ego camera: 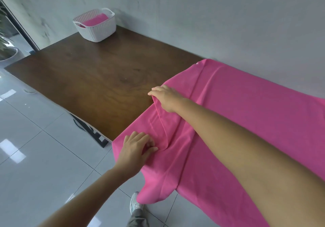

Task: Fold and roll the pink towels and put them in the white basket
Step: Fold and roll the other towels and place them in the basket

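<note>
Where the left hand (136, 149) comes down near the table's front edge, its fingers curl into the pink towel (246, 114) and bunch a ridge of cloth under the fingertips, though the fingertips themselves sink into the fold and cannot be seen clearly. Beyond that grip, farther across the table, the right hand (166, 98) pinches the same raised ridge at the towel's left edge; the thumb is tucked beneath the cloth and hidden. Between the two hands a soft crease runs through the fabric. To the right of both grips the towel lies spread over the dark wooden table (88, 75), reaching back to the wall, and its far right part is cut off by the frame. Below the left hand's grip a flap of the towel hangs over the table's edge toward the tiled floor (35, 156), partly covering a white shoe (134, 204). The right forearm crosses over much of the towel and conceals what lies under it. Well away from both hands, at the far left corner of the table against the wall, stands the white basket (95, 26), with another folded pink towel (95, 21) inside, only its top showing above the rim.
</note>
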The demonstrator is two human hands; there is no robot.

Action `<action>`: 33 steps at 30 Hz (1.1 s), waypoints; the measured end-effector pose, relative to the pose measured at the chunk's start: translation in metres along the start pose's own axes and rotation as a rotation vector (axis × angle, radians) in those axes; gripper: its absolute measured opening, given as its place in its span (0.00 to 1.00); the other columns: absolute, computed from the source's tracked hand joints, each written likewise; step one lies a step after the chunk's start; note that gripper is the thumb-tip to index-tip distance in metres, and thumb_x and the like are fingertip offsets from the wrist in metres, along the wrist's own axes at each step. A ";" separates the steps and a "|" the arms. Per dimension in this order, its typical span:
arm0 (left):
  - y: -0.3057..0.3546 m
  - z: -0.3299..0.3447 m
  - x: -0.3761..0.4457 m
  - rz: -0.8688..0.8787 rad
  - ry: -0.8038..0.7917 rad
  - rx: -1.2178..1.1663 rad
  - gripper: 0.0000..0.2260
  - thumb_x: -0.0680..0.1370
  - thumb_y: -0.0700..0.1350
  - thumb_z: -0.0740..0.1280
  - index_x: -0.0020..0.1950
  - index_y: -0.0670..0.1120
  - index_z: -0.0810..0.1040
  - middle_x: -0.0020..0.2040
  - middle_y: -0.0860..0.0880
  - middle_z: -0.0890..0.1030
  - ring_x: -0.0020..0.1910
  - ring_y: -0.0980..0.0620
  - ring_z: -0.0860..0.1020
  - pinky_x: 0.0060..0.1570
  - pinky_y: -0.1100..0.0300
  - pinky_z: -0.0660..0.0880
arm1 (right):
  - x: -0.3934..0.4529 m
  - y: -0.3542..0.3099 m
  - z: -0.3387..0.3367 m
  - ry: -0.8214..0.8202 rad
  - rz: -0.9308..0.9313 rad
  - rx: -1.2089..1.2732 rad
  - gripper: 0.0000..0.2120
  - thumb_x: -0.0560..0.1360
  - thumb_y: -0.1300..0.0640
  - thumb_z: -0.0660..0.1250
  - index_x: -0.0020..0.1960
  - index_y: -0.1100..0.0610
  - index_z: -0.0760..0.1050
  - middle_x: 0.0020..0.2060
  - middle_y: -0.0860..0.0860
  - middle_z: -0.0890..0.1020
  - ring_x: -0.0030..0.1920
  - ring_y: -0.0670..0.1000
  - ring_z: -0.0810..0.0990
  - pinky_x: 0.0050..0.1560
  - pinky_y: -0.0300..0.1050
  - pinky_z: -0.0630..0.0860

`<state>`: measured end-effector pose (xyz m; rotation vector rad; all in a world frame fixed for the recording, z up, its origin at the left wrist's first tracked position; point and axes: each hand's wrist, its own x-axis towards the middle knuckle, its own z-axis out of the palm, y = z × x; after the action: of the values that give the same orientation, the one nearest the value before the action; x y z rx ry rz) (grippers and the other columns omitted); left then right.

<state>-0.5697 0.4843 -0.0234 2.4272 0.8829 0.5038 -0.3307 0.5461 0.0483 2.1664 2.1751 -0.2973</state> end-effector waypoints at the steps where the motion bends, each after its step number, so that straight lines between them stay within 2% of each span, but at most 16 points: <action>1: 0.001 0.001 0.000 0.009 0.003 0.011 0.10 0.78 0.63 0.63 0.44 0.58 0.73 0.40 0.67 0.69 0.44 0.60 0.66 0.46 0.65 0.62 | 0.007 0.002 0.000 -0.002 0.002 -0.012 0.36 0.75 0.77 0.58 0.77 0.49 0.66 0.74 0.48 0.68 0.73 0.54 0.64 0.70 0.51 0.65; 3: 0.002 0.001 0.000 0.001 0.005 -0.007 0.12 0.78 0.63 0.62 0.44 0.56 0.74 0.40 0.66 0.69 0.44 0.59 0.66 0.47 0.66 0.61 | 0.020 0.006 0.002 0.041 -0.004 -0.049 0.29 0.77 0.73 0.61 0.71 0.49 0.71 0.67 0.50 0.74 0.69 0.54 0.68 0.69 0.51 0.66; 6: 0.002 -0.004 0.002 -0.050 0.032 -0.090 0.11 0.77 0.62 0.63 0.42 0.56 0.71 0.40 0.65 0.70 0.43 0.60 0.67 0.46 0.66 0.62 | 0.033 0.009 -0.002 0.126 -0.020 -0.152 0.11 0.78 0.65 0.67 0.54 0.50 0.77 0.52 0.48 0.78 0.60 0.53 0.73 0.64 0.49 0.65; 10: -0.002 -0.022 0.007 -0.126 0.121 -0.206 0.08 0.76 0.48 0.71 0.41 0.52 0.74 0.40 0.62 0.73 0.45 0.61 0.71 0.46 0.69 0.67 | 0.043 0.016 -0.018 0.249 0.008 -0.080 0.02 0.79 0.59 0.68 0.49 0.52 0.77 0.48 0.49 0.79 0.54 0.53 0.75 0.60 0.49 0.67; 13: -0.007 -0.042 0.020 -0.269 0.153 -0.288 0.08 0.78 0.42 0.70 0.42 0.49 0.74 0.40 0.56 0.77 0.43 0.58 0.74 0.43 0.65 0.69 | 0.043 0.024 -0.037 0.372 0.038 0.033 0.03 0.79 0.57 0.70 0.48 0.53 0.76 0.46 0.49 0.79 0.50 0.54 0.77 0.56 0.50 0.68; 15: -0.014 -0.059 0.034 -0.373 0.165 -0.376 0.07 0.81 0.43 0.68 0.43 0.49 0.73 0.39 0.54 0.79 0.40 0.54 0.76 0.41 0.58 0.72 | 0.044 0.027 -0.051 0.426 0.060 0.072 0.05 0.79 0.57 0.70 0.48 0.53 0.74 0.44 0.48 0.78 0.48 0.54 0.76 0.54 0.51 0.70; 17: -0.028 -0.075 0.051 -0.438 0.157 -0.392 0.08 0.82 0.45 0.67 0.44 0.48 0.73 0.39 0.53 0.80 0.38 0.52 0.76 0.40 0.55 0.73 | 0.046 0.031 -0.064 0.471 0.076 0.084 0.06 0.78 0.56 0.70 0.48 0.54 0.73 0.44 0.48 0.77 0.47 0.53 0.76 0.54 0.53 0.71; 22: -0.072 -0.104 0.087 -0.513 0.081 -0.373 0.08 0.81 0.47 0.68 0.43 0.49 0.75 0.39 0.51 0.80 0.38 0.50 0.77 0.45 0.46 0.78 | 0.054 0.032 -0.087 0.617 0.129 0.091 0.07 0.78 0.57 0.69 0.47 0.54 0.71 0.44 0.48 0.77 0.44 0.51 0.74 0.51 0.53 0.73; 27: -0.098 -0.122 0.105 -0.493 0.076 -0.307 0.07 0.81 0.46 0.68 0.44 0.47 0.76 0.38 0.49 0.82 0.37 0.50 0.79 0.40 0.53 0.75 | 0.053 0.030 -0.090 0.795 0.114 0.041 0.06 0.77 0.59 0.68 0.46 0.56 0.71 0.41 0.50 0.76 0.42 0.53 0.73 0.47 0.52 0.72; 29: -0.107 -0.122 0.105 -0.471 0.060 -0.209 0.07 0.81 0.47 0.68 0.43 0.49 0.75 0.37 0.51 0.81 0.37 0.51 0.78 0.38 0.55 0.73 | 0.046 0.026 -0.082 0.786 0.042 -0.018 0.07 0.75 0.60 0.69 0.44 0.56 0.71 0.41 0.51 0.76 0.42 0.54 0.73 0.45 0.53 0.72; 33: -0.116 -0.112 0.101 -0.411 0.045 -0.088 0.09 0.80 0.47 0.69 0.42 0.49 0.73 0.36 0.54 0.78 0.36 0.53 0.75 0.35 0.54 0.70 | 0.023 0.021 -0.037 0.585 -0.137 -0.102 0.05 0.72 0.61 0.67 0.42 0.56 0.71 0.41 0.51 0.76 0.41 0.55 0.73 0.42 0.54 0.71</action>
<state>-0.6086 0.6659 0.0169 2.0840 1.3090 0.4307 -0.3061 0.5753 0.0788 2.2534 2.5459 0.4986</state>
